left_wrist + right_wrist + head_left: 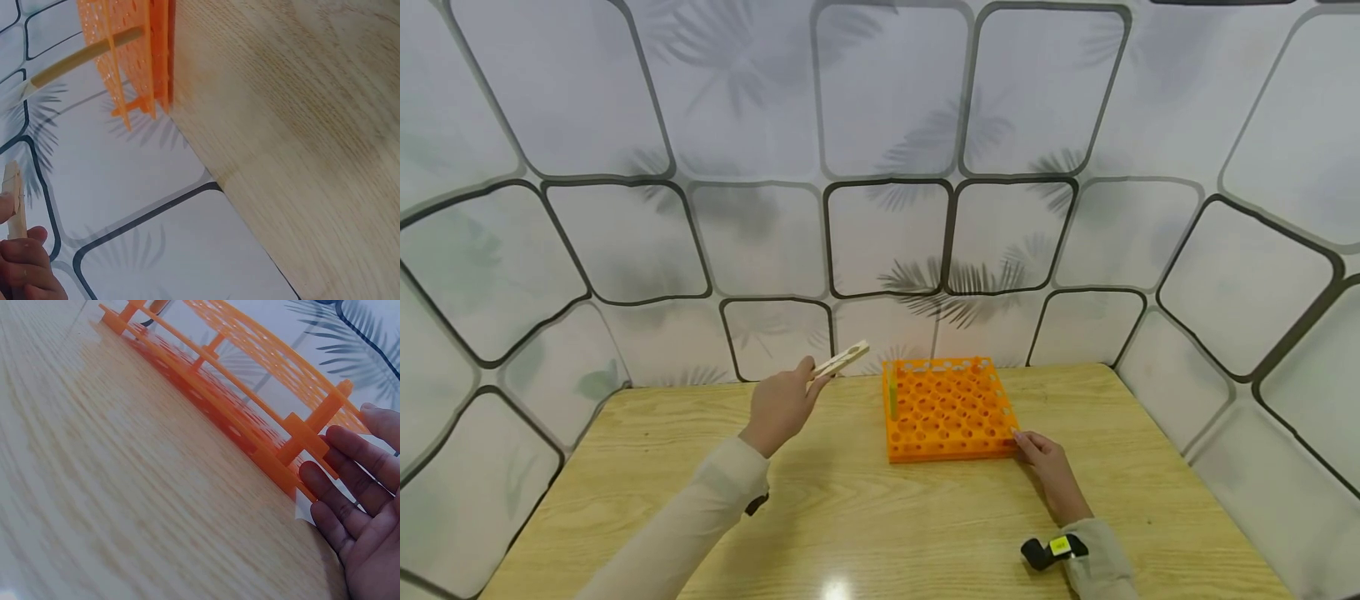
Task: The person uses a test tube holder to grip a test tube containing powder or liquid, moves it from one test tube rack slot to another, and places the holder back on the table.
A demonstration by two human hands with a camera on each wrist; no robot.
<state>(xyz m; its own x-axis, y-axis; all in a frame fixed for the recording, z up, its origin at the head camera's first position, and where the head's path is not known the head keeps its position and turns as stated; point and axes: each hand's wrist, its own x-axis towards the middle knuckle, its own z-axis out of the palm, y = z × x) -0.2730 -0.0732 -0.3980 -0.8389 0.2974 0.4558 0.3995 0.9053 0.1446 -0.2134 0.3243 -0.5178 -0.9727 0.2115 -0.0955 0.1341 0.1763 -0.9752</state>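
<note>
My left hand (781,408) grips a pale wooden test tube clamp (842,358), its front end pointing right and slightly up, apart from the rack. An orange test tube rack (951,450) with rows of round holes stands on the table. One test tube with yellow-green contents (892,398) stands in the rack's left side; in the left wrist view the tube (81,61) shows a clear upper end. My right hand (1051,471) holds the rack's near right corner, thumb at the top plate and fingertips (315,481) against the side.
A light wood-grain table (865,525) lies under the rack. Behind and at both sides stand pale walls (760,242) with dark rounded outlines and leaf patterns. A black wrist device (1052,550) sits at the right sleeve.
</note>
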